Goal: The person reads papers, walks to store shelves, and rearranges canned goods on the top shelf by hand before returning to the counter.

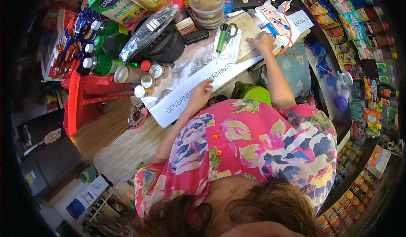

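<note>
My left hand [200, 95] rests at the counter's front edge, on a long white paper strip [174, 105] with printed words reading "GOVERNM… WARNING". Its fingers are loosely bent, and no object shows in them. Further right, my right hand [264, 42] lies with fingers spread on a brownish paper pad [245, 28], beside a blue item [272, 28]. Just beyond it is a phone in a pale pink patterned case [274, 18], with an orange cable [289, 36] alongside. Between the hands, black-handled scissors [231, 32] and a green pen-like cutter [221, 38] lie on white slips [230, 50].
Several cans [149, 81], green bottles [105, 46], a black bag [163, 46] and stacked round tubs [207, 8] crowd the counter's left and back. A red-framed broom [97, 127] stands at the left. Hanging sachets [347, 59] line the right. A lime-green container [256, 94] sits below the edge.
</note>
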